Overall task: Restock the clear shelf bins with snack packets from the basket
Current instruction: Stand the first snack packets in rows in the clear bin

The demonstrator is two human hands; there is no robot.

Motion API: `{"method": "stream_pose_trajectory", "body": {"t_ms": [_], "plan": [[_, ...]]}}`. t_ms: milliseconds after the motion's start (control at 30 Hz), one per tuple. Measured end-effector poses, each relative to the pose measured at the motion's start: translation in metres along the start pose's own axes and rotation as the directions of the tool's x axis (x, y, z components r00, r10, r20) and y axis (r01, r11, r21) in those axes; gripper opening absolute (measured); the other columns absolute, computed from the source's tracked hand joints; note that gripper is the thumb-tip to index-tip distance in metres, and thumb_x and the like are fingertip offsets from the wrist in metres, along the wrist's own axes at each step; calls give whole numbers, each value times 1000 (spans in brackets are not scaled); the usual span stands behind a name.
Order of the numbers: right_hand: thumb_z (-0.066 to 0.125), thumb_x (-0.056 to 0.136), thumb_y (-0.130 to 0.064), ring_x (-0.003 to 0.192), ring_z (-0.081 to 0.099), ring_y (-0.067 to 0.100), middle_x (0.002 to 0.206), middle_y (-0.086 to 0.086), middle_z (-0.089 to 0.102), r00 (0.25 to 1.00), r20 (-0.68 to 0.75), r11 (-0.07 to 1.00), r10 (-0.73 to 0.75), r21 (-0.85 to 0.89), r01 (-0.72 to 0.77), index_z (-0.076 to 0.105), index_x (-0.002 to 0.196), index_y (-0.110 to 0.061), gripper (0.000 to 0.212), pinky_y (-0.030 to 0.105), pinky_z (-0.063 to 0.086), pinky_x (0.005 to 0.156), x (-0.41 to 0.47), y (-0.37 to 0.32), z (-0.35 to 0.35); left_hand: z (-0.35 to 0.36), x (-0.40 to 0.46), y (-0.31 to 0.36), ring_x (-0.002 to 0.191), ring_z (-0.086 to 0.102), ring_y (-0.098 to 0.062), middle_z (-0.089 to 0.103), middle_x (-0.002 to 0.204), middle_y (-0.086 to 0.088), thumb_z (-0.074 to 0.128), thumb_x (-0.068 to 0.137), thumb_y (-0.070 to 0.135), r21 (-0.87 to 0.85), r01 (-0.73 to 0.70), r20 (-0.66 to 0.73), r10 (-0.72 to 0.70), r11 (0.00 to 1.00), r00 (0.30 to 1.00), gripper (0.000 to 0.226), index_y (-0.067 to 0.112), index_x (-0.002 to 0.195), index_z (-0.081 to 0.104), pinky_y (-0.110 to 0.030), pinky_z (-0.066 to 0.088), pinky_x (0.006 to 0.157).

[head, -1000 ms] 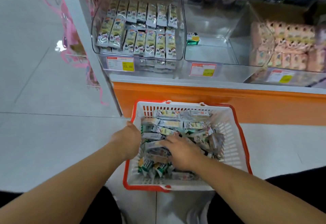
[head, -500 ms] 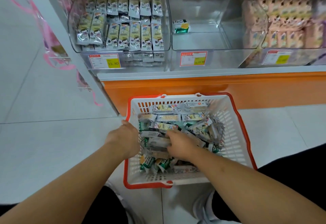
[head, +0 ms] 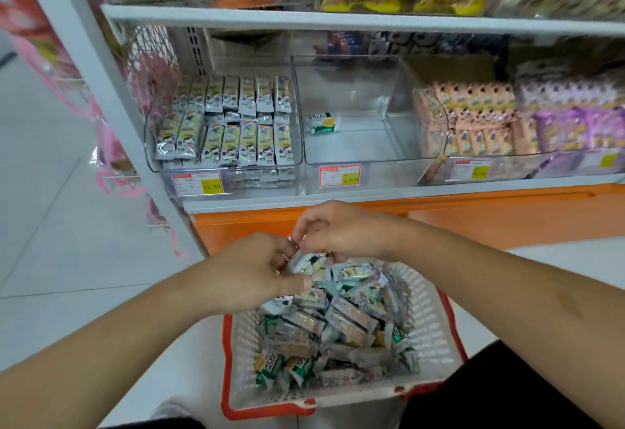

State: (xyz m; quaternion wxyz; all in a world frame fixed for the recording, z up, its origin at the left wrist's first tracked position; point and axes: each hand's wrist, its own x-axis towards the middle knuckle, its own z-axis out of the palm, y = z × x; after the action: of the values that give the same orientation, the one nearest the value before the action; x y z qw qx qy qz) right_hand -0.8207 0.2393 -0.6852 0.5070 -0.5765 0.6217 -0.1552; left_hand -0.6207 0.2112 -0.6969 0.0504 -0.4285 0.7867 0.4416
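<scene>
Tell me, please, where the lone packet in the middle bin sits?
The lone packet lies at the middle bin's back-left corner, beside the full bin on its left.

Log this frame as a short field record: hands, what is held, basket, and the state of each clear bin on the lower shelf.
left hand: raised over the basket, pinching a snack packet
right hand: gripping the same packet's top
basket: white, red rim, on the floor, heaped with packets
left bin: nearly full, packets upright in rows
middle bin: one lone packet
right bin: stocked with pink packets
</scene>
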Motion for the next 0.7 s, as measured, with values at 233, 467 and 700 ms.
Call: {"method": "stream_pose_trajectory", "body": {"t_ms": [233,467,700], "plan": [[73,95,-38,98,64,4,123,-18,56,914,-358,976,-188,33,214,52,124,-35,36,32,54,88,-15,-21,-3,-20,-10,10,99,72,-28,79,97,-3,79,89,36,-555,-30,-164,-74,831,984,21,18,100,76,-31,56,74],[85,82,-48,140,35,-4,147,-32,29,894,-211,895,-395,-307,323,38,141,-44,75,36,40,115,-11,-22,9,-35,-3,1,102,63,-56,63,112,-37,84,77,47,-687,-54,-202,-120,724,972,44,7,95,75,-58,61,85],[86,79,-52,138,37,-6,148,-36,31,886,-241,892,-396,-332,308,35,144,-50,83,34,41,114,-1,-24,12,-42,-1,-2,94,69,-41,69,110,-31,77,92,37,-720,-56,-188,-118,691,975,30,7,97,77,-32,61,74]]}}
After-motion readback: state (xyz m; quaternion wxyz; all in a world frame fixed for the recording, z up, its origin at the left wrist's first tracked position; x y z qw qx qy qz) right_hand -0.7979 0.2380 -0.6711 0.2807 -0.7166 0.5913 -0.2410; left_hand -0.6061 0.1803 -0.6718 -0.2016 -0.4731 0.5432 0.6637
